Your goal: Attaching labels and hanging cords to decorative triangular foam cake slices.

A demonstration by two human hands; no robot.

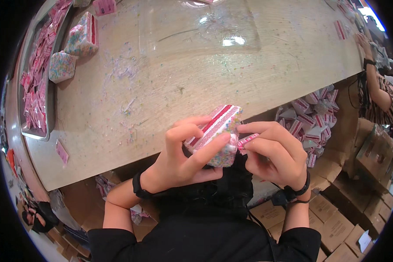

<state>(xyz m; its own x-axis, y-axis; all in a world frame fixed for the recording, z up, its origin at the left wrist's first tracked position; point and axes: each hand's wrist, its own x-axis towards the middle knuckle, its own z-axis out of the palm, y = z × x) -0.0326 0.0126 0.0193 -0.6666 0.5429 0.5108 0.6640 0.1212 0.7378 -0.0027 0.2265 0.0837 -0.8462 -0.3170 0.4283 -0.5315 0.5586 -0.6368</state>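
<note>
One cake-shaped wedge in the head view is gripped by the left hand at the near edge of the tabletop, apparently to steady it while the right hand pinches a pink packet at its side.

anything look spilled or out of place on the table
Yes. Loose coloured bits are scattered across the tabletop, looking like spillage. A pink packet also lies alone near the table's near-left corner, outside the tray heaped with similar ones.
</note>
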